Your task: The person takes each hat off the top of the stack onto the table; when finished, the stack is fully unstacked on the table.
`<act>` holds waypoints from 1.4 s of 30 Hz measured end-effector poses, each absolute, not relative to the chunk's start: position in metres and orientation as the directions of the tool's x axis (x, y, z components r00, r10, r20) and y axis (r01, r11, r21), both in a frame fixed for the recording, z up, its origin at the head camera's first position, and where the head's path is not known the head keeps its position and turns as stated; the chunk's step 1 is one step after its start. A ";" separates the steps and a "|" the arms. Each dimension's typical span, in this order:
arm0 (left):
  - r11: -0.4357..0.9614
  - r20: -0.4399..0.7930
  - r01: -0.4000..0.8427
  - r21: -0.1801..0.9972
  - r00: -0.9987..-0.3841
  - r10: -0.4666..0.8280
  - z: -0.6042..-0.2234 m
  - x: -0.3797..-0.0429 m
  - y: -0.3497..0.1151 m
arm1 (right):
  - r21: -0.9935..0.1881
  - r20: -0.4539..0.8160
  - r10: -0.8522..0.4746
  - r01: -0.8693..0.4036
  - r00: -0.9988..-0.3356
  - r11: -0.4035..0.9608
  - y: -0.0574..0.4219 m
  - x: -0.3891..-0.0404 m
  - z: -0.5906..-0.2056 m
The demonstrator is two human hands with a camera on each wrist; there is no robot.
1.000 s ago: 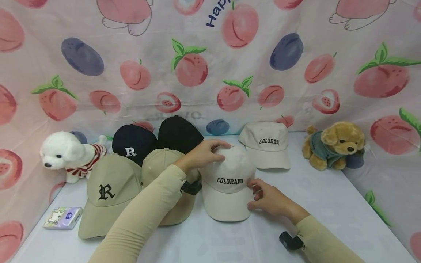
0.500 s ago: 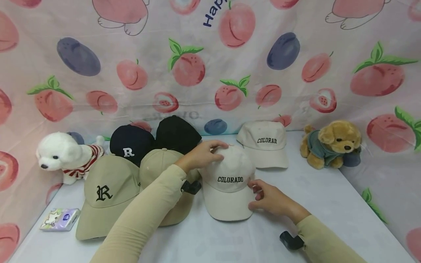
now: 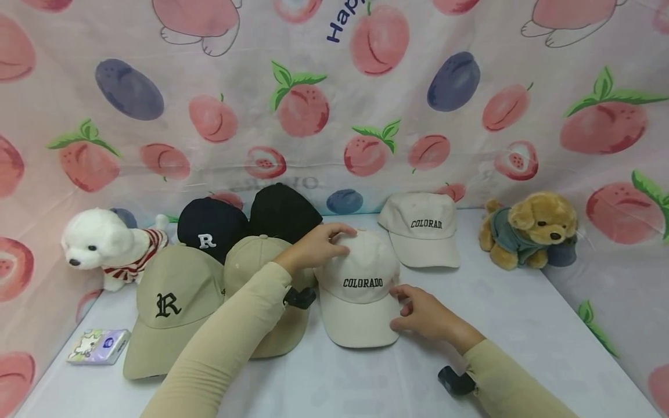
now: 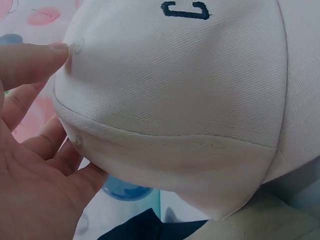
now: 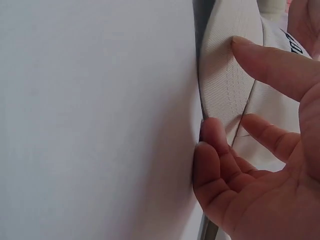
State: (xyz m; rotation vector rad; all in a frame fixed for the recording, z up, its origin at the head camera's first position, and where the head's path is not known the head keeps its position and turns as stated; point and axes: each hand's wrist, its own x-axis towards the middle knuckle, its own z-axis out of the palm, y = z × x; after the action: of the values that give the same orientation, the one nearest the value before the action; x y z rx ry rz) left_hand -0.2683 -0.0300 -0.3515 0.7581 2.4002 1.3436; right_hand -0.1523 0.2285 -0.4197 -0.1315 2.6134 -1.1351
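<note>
A cream cap [image 3: 360, 322] lettered COLORADO sits on the white table, its brim toward me. My left hand [image 3: 319, 247] reaches over the left side of its crown. In the left wrist view the thumb is against the crown [image 4: 175, 85] and the fingers [image 4: 70, 157] curve round its edge. My right hand [image 3: 428, 313] holds the cap's right side. The right wrist view shows that thumb on the brim [image 5: 222, 75], with the fingertips [image 5: 215, 130] at the brim's edge and the side seam.
To the left are a khaki R cap [image 3: 169, 302], a tan cap [image 3: 256, 258], a navy R cap [image 3: 209, 223] and a black cap [image 3: 284, 212]. Another COLORADO cap [image 3: 420, 226] lies behind. Beyond are a white plush dog [image 3: 99, 238], a brown plush dog [image 3: 543, 220] and a tissue pack [image 3: 99, 347].
Both hands and the cream cap between them have shifted slightly left and a little back. The other caps and the plush dogs stay in place.
</note>
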 end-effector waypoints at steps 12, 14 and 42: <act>0.436 0.078 0.376 0.818 -0.823 0.563 -0.350 -0.265 -0.042 | -0.727 -0.195 -0.237 -0.022 -0.952 0.686 0.217 -0.156 -0.422; 0.442 0.081 0.375 0.815 -0.829 0.553 -0.350 -0.264 -0.044 | -0.728 -0.191 -0.234 -0.022 -0.953 0.685 0.216 -0.156 -0.422; 0.432 0.077 0.352 0.831 -0.840 0.537 -0.350 -0.251 -0.064 | -0.752 -0.181 -0.260 -0.037 -0.949 0.658 0.218 -0.158 -0.421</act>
State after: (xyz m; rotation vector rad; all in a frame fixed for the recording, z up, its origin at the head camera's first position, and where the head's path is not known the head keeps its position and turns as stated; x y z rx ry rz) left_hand -0.2513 -0.0640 -0.3503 0.7814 2.4839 1.3686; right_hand -0.1580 0.2175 -0.4213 -0.2389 2.6039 -1.1726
